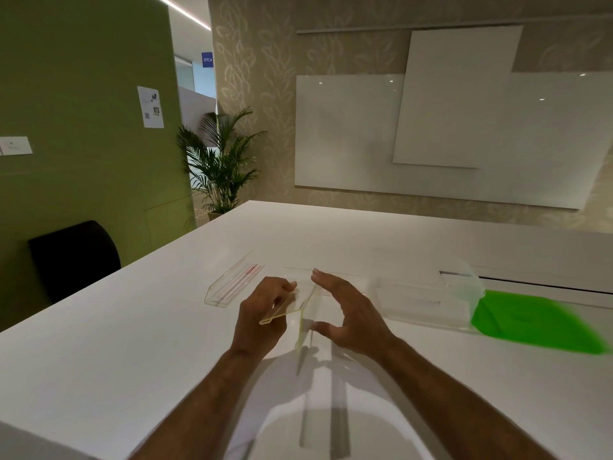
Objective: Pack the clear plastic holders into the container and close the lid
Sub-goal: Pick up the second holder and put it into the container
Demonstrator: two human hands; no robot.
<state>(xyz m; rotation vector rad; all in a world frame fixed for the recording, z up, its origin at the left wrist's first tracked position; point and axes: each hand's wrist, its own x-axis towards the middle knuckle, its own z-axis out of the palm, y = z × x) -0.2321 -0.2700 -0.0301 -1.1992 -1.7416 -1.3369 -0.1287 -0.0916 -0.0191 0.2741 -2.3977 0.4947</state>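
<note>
Currently left hand [262,313] pinches a clear holder [292,308], right hand [345,313] spread beside it; slick acrylic could slip before reaching the container [428,303].

Two clear holders [300,305] [232,284], one clear container [428,302], one green lid [534,322], two hands [262,313] [348,313]
</note>
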